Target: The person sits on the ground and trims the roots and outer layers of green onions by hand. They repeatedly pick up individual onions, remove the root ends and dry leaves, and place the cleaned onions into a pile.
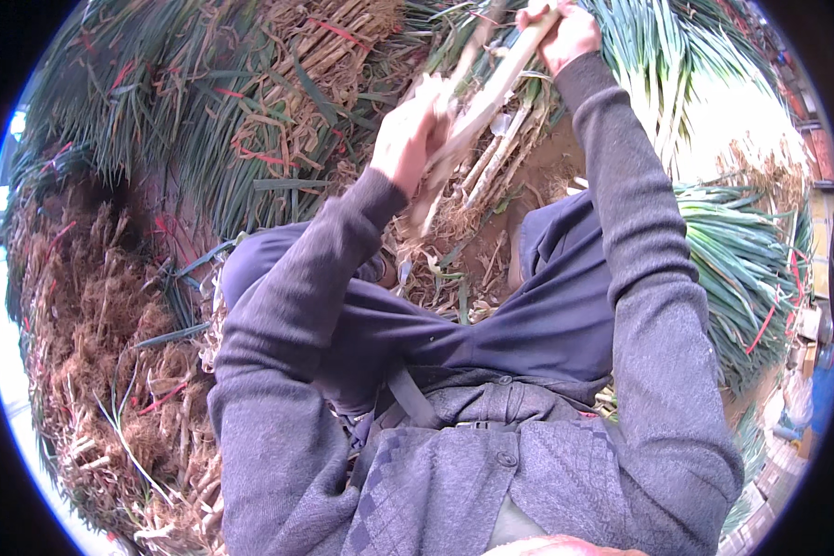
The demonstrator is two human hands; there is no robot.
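My right hand grips a long pale stalk of a large green onion near the top of the view. The stalk slants down to the left toward my left hand. My left fingers are curled at its lower part, where blurred strips hide the exact grip. Another blurred strip, seemingly a dry outer leaf, rises from beside the left fingers. Under the stalk lie untrimmed onions with dry skins and roots, on the ground between my knees.
Green onion bundles with red ties are heaped at upper left. Rooty bundle ends fill the left side. Cleaner white-and-green onions lie at upper right, above another bundle beside my right arm. Peelings litter the soil.
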